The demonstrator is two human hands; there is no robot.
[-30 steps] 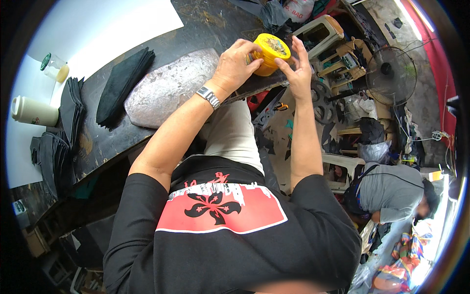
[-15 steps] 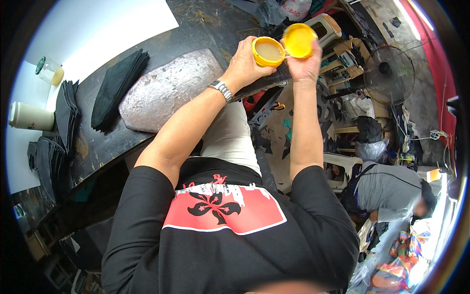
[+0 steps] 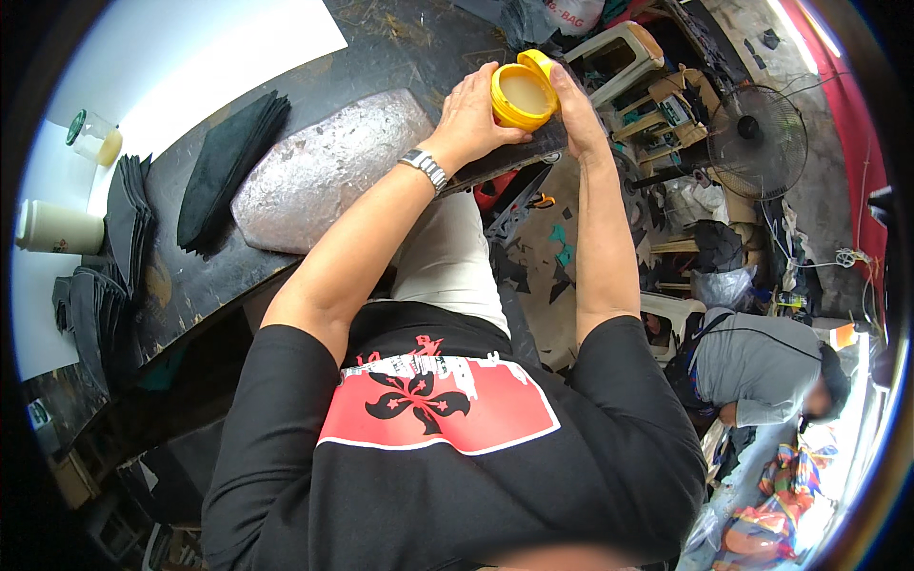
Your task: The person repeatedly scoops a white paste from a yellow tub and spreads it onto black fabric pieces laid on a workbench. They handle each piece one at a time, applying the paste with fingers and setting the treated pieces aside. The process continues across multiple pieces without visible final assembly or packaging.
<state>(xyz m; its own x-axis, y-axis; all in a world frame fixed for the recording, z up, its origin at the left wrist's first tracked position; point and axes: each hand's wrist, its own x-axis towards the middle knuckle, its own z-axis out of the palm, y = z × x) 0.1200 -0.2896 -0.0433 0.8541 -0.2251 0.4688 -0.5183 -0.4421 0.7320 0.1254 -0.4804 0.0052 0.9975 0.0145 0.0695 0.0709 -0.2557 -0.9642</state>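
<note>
**Along a dark table [image 3: 419, 43], risking a spill from an open jar [image 3: 519, 120]**

Clamping the left hand [image 3: 471, 119] around the yellow jar's nine-o'clock side, near the table edge, toward one o'clock from the view's centre. Curling the right hand [image 3: 583, 119] around the lid [image 3: 540, 62], tilting it close against the jar's rim at one o'clock. Baring pale contents [image 3: 525, 93], so risking a slop by tipping further or by knocking the rim with the lid. Perhaps risking stains on the grey slab [image 3: 333, 176] at half past ten, or the black sheets [image 3: 230, 176] at ten, by swinging drips across.
</note>
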